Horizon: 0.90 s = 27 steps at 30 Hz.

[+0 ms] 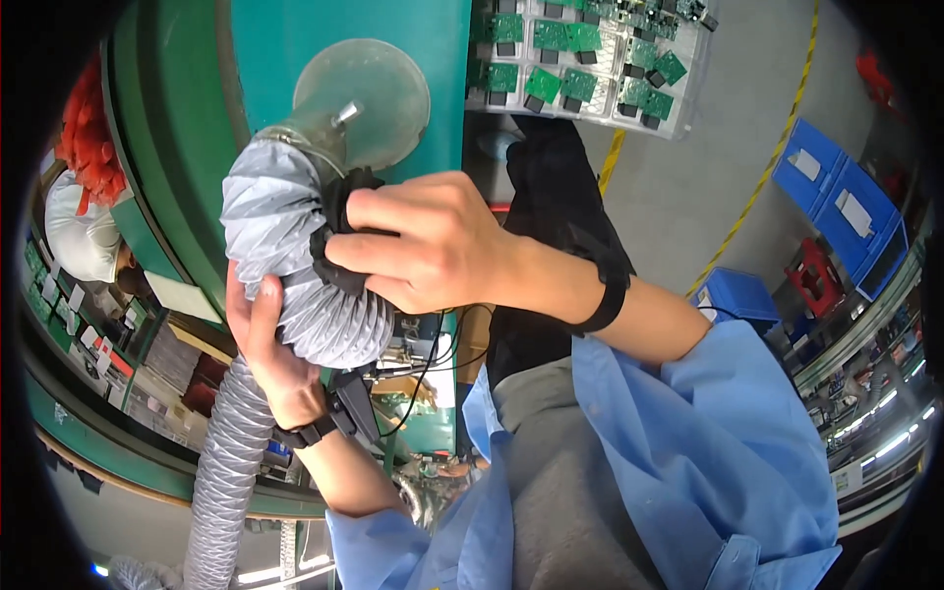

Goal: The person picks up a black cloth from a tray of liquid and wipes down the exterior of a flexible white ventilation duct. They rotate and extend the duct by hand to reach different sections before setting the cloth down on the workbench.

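A grey flexible duct hose bends up in front of me and ends in a translucent funnel-shaped hood. My left hand is closed round the hose from below, its thumb against the ribbed wall and its other fingers partly behind it. With bent fingers, my right hand grips a crumpled black cloth that lies against the inner side of the bend. What its fingertips pinch within the cloth is hidden.
A clear tray of green circuit boards is at the top right, beside the green work surface. Another worker is at the far left. Blue bins stand on the floor at right. Cables hang below the hose.
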Tool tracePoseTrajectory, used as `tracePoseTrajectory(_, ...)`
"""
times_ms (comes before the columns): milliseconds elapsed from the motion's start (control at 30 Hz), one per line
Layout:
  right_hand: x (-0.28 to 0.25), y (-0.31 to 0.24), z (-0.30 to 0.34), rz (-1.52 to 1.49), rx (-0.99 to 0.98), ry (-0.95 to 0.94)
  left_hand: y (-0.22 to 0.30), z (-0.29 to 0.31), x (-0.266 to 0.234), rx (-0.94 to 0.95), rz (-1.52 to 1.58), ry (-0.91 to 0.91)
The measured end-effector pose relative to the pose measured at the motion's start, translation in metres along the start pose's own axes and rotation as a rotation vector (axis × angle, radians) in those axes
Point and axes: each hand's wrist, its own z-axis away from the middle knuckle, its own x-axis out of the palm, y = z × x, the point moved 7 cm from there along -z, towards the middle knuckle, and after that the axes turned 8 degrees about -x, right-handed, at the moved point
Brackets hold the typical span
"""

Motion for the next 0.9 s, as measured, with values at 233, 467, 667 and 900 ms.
tracePoseTrajectory(233, -0.012, 0.042, 0.045, 0.096, 0.120, -0.062, 0.000, 0.000, -0.010, -0.084, 0.092, 0.063)
tracePoseTrajectory(467, 0.006, 0.077, 0.121, -0.841, 1.100, -0.019, 0.016, 0.006, -0.004, 0.034, -0.201, 0.103)
tracePoseTrajectory(667, 0.040, 0.028, 0.077, -0.869, 0.717, -0.444, 0.015, 0.040, 0.005, 0.301, -0.540, 0.200)
tracePoseTrajectory(900, 0.058, 0.010, 0.077, -0.962, 0.686, -0.625, -0.108, 0.119, -0.084, 0.424, -0.222, 0.378)
